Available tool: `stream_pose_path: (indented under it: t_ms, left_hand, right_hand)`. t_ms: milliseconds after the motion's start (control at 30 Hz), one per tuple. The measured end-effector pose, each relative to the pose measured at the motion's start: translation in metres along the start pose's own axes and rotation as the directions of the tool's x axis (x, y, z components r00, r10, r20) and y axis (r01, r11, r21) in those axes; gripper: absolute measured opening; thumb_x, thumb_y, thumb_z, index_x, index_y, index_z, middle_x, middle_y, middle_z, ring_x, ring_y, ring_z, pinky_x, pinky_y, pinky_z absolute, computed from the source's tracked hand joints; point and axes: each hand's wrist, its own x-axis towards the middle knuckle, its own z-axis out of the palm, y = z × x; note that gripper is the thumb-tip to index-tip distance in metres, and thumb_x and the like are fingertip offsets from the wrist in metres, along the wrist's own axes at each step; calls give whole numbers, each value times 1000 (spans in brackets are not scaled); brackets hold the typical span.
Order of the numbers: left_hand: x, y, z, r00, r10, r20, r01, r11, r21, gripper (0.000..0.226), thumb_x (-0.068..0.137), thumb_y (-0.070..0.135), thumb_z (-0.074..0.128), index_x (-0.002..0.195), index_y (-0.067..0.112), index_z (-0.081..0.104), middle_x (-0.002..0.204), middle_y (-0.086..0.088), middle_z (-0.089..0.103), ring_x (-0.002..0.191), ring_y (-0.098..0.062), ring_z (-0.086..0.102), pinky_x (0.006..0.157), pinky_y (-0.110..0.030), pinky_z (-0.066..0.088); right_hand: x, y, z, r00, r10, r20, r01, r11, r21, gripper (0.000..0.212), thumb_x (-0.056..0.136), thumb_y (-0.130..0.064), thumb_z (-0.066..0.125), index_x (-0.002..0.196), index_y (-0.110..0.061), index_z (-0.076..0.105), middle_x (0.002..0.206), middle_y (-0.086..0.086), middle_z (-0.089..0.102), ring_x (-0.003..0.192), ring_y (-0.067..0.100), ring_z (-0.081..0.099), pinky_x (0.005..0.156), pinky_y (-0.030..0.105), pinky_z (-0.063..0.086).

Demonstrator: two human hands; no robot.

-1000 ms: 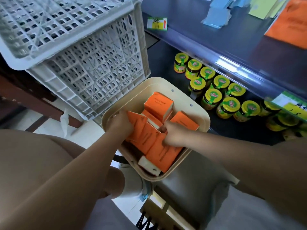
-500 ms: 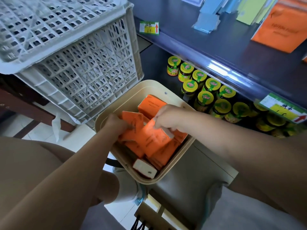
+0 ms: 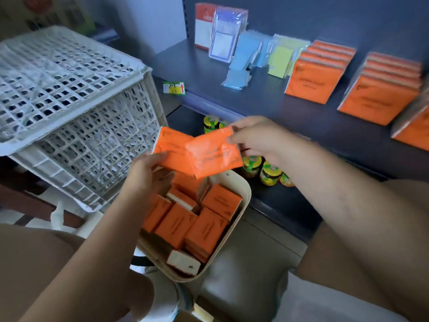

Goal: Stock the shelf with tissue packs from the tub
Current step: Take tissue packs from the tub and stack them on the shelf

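Observation:
A beige tub (image 3: 244, 196) sits below my hands, holding several orange tissue packs (image 3: 204, 228). My left hand (image 3: 148, 173) grips one orange pack (image 3: 171, 147) by its lower edge, raised above the tub. My right hand (image 3: 257, 138) pinches a second orange pack (image 3: 216, 156) at its top corner; this pack overlaps the first. On the dark shelf (image 3: 232, 98) two rows of orange packs stand upright, one row (image 3: 311, 82) left of the other (image 3: 376, 101).
Upturned white lattice crates (image 3: 76, 108) stand left of the tub. Blue and yellow packets (image 3: 253, 56) lie further back on the shelf. Yellow-lidded jars (image 3: 269, 170) fill the lower shelf behind the tub. A price tag (image 3: 174, 87) hangs on the shelf edge.
Both hands have risen out of the tub, each carrying an orange pack. The view has tilted up, bringing the shelf's stocked rows into sight.

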Motion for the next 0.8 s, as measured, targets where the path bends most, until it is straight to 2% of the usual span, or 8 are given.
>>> stream_pose_path:
  t_ms: [133, 233, 300, 367, 500, 633, 700, 800]
  left_hand:
    - [-13, 4, 24, 991, 77, 108, -67, 994, -91, 38, 87, 14, 66, 123, 8, 54, 104, -13, 71, 89, -28, 74, 76, -36, 61]
    - [-25, 6, 49, 973, 104, 206, -94, 994, -59, 37, 92, 10, 60, 128, 0, 58, 111, -16, 69, 100, -30, 70, 78, -33, 61]
    - [-36, 6, 68, 958, 107, 267, -98, 994, -46, 19, 95, 7, 57, 108, 12, 69, 105, -10, 71, 96, -26, 71, 80, -31, 62]
    - [-49, 4, 89, 948, 97, 302, -86, 995, -51, 36, 98, 4, 52, 76, 23, 74, 92, -2, 74, 89, -20, 71, 86, -32, 60]
    - [-68, -2, 122, 934, 65, 351, -40, 996, -78, 50, 101, 3, 49, 59, 23, 69, 86, 2, 75, 86, -18, 74, 89, -34, 59]
    - [-75, -9, 152, 911, 79, 404, -43, 994, -95, 31, 99, 2, 50, 78, 17, 67, 96, -4, 76, 97, -22, 74, 92, -36, 60]
    - [-79, -10, 168, 890, 89, 447, -58, 995, -84, 14, 98, 2, 53, 107, 0, 63, 112, -13, 74, 112, -30, 70, 94, -39, 60]
    - [-77, -14, 186, 871, 92, 483, -63, 995, -76, 42, 95, 1, 57, 136, -7, 49, 136, -25, 63, 124, -38, 64, 101, -46, 55]
  right_hand:
    - [-22, -7, -43, 994, -82, -77, 95, 979, 181, 27, 93, -1, 68, 119, -11, 67, 110, 11, 77, 94, 22, 75, 71, 31, 62]
    - [-39, -8, -71, 984, -83, -161, 125, 953, 274, 26, 99, -14, 65, 125, -20, 63, 114, 5, 76, 92, 23, 75, 71, 40, 61]
    - [-50, -10, -88, 981, -69, -182, 123, 944, 306, 28, 102, -24, 62, 129, -27, 58, 122, 3, 71, 102, 27, 72, 81, 53, 59]
    - [-62, -10, -105, 983, -35, -181, 104, 916, 387, 28, 101, -27, 63, 129, -28, 57, 124, 5, 70, 107, 30, 72, 84, 62, 58]
    - [-84, -1, -138, 979, 24, -202, 86, 851, 518, 30, 90, -6, 74, 116, -20, 67, 110, 8, 77, 100, 27, 75, 84, 51, 62]
    - [-101, 9, -170, 956, -1, -293, 153, 854, 497, 43, 82, 10, 73, 117, -12, 69, 111, 9, 77, 102, 22, 73, 89, 34, 58]
    - [-106, 10, -187, 933, -19, -358, 217, 826, 521, 44, 81, 9, 73, 120, -10, 69, 113, 9, 77, 101, 19, 73, 89, 30, 57]
    - [-112, 14, -214, 886, -66, -460, 328, 790, 518, 34, 82, 3, 75, 111, -14, 70, 108, 6, 79, 99, 18, 76, 81, 29, 57]
